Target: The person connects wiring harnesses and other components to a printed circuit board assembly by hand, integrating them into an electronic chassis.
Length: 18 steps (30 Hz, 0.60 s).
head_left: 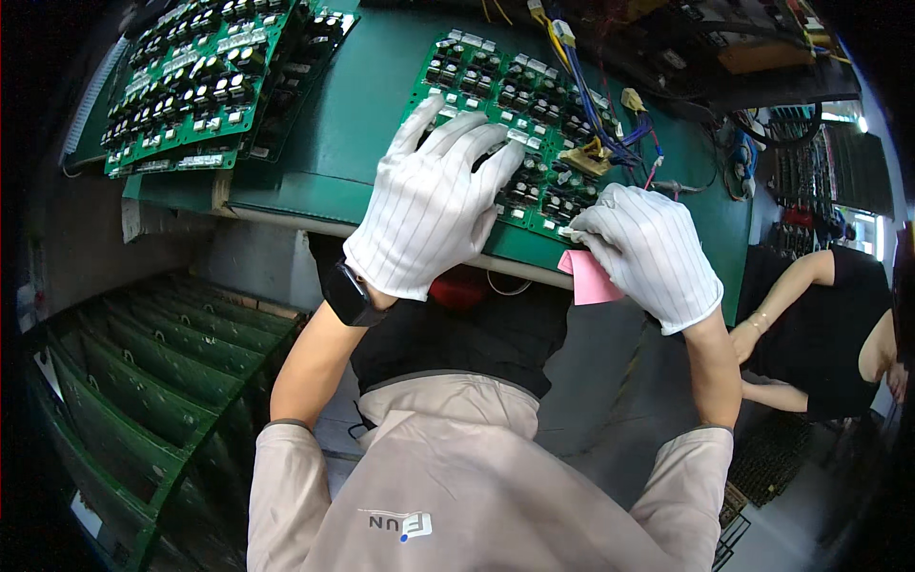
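Note:
A green circuit board panel [457,71], crowded with black and white components, lies on the green bench top. My left hand [429,200], in a white striped glove, rests over the panel's near left part with fingers spread and fingertips on the components. At the panel's near right corner is my right hand [648,248], gloved alike, its fingers curled together. Whatever sits between those fingertips is too small to make out. A pink paper slip [593,278] shows just under that hand, over the bench's front edge; whether the hand grips it is unclear.
Yellow and blue wires with a connector [583,157] trail onto the panel's right side. Stacked circuit boards [195,81] occupy the bench's left end. Below left stands a green slotted rack [143,381]. A co-worker's arm [786,296] shows at far right.

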### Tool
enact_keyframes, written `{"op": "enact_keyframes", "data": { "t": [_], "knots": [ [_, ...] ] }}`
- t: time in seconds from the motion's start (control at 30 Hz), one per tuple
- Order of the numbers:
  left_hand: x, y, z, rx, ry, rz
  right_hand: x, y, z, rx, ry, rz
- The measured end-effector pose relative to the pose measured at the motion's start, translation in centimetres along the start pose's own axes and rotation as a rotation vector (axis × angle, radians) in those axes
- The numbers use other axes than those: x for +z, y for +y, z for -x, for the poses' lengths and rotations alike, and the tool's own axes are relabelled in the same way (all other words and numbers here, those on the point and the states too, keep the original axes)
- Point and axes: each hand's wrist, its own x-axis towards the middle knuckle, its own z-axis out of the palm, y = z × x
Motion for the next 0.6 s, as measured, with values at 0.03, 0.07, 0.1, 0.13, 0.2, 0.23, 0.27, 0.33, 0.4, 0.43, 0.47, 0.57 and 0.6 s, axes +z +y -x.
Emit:
{"op": "enact_keyframes", "data": {
  "t": [0.03, 0.07, 0.1, 0.13, 0.2, 0.23, 0.27, 0.33, 0.4, 0.43, 0.47, 0.57, 0.6],
  "knots": [
    [0.0, -0.1, 0.0, -0.005, 0.001, 0.001, 0.0, 0.0, -0.2, -0.024, 0.01, 0.021],
    [-0.2, -0.1, 0.1, -0.004, 0.001, 0.001, -0.1, 0.0, -0.3, -0.05, 0.019, 0.04],
    [-0.3, -0.1, 0.1, -0.004, 0.002, 0.0, -0.1, -0.1, -0.4, -0.053, 0.015, 0.039],
    [-0.2, -0.2, 0.2, -0.009, 0.002, 0.001, -0.1, -0.2, -0.4, -0.06, 0.016, 0.056],
    [0.0, -0.3, 0.2, 0.01, 0.022, 0.001, -0.3, -0.3, -0.5, -0.064, 0.016, 0.075],
    [-0.1, -0.2, 0.2, 0.007, 0.022, 0.003, -0.4, -0.4, -0.5, -0.06, 0.007, 0.08],
    [-0.1, -0.2, 0.1, 0.008, 0.022, 0.009, -0.4, -0.4, -0.5, -0.056, -0.002, 0.086],
    [-0.1, -0.2, -0.1, 0.007, 0.023, 0.017, -0.6, -0.5, -0.6, -0.061, -0.001, 0.099],
    [-0.1, -0.2, 0.0, 0.01, 0.027, 0.02, -0.6, -0.6, -0.8, -0.07, 0.005, 0.105],
    [-0.2, -0.2, 0.2, 0.008, 0.026, 0.018, -0.7, -0.6, -1.0, -0.036, -0.024, 0.081],
    [-0.2, -0.2, 0.1, 0.004, 0.024, 0.016, -0.9, -0.5, -1.1, 0.001, -0.054, 0.061],
    [-0.3, -0.2, 0.1, -0.001, 0.021, 0.014, -1.2, 0.5, -0.8, -0.048, 0.025, -0.086],
    [-0.2, -0.2, 0.0, -0.004, 0.018, 0.013, -1.6, 0.5, -0.8, -0.066, 0.07, -0.12]
  ]
}}
